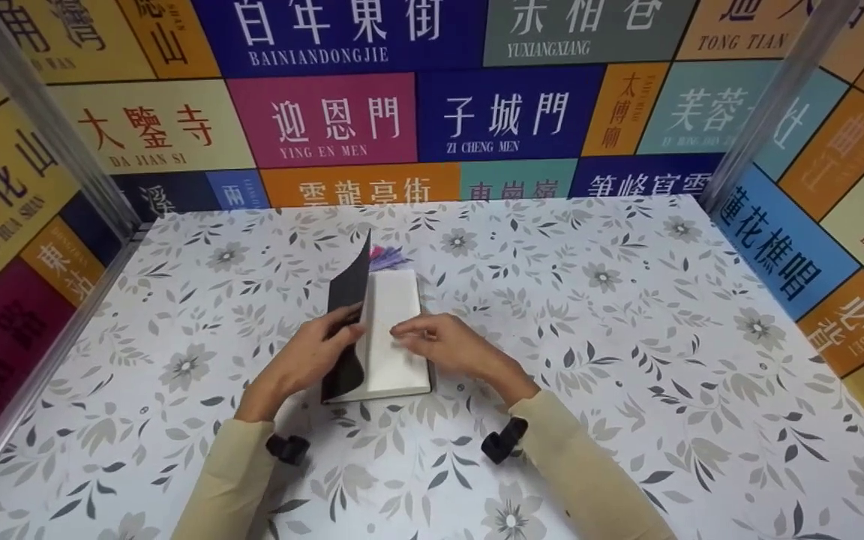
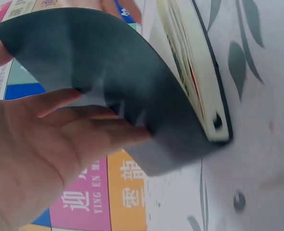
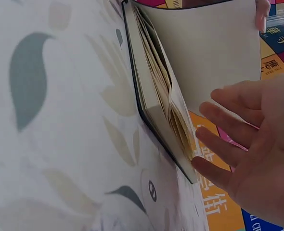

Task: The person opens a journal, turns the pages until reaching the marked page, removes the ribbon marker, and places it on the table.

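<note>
A notebook with a dark, flexible cover [image 1: 348, 289] lies on the table, its pale inner page [image 1: 394, 364] facing up. My left hand [image 1: 310, 352] holds the front cover raised and bowed, thumb on the inner side and fingers behind it. In the left wrist view the fingers lie along the outside of the dark cover [image 2: 103, 57]. Over the page's right side is my right hand [image 1: 451, 345], its fingers relaxed and holding nothing. The right wrist view shows that hand beside the page edges [image 3: 163, 91]; whether a fingertip touches them I cannot tell.
A purple and pink tassel-like item [image 1: 391, 258] shows just beyond the notebook's far edge, partly hidden by the cover. The table [image 1: 627, 360] has a white cloth with grey leaves and flowers. Colourful sign-patterned panels [image 1: 342, 120] stand at the back and sides.
</note>
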A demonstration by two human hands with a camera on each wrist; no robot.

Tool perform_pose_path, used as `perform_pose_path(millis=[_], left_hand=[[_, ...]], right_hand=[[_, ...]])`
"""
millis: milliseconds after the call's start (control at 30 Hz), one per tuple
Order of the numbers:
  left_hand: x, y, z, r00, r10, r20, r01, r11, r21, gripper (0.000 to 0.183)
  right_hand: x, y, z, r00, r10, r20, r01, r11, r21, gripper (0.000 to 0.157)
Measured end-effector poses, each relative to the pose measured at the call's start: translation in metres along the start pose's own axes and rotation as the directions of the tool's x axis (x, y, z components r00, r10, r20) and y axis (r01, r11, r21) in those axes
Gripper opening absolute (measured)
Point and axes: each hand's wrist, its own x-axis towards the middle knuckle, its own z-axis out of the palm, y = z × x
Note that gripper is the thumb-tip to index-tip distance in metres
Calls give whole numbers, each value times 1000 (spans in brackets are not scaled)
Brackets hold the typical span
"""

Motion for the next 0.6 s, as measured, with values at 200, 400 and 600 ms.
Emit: perform_pose_path(millis=[200,400,600], left_hand=[[-13,-8,-18,1000,7,-23,-11,990,-140,57],[-27,-14,-37,987,75,-143,-98,983,-156,53],[-39,-16,-51,963,120,-241,-141,987,-73,48]], right_hand=[[-2,2,2,998,9,64,-6,998,-55,27],[-2,4,1,990,-14,144,34,989,-142,22],[-4,5,-3,980,-14,200,54,979,-196,25]])
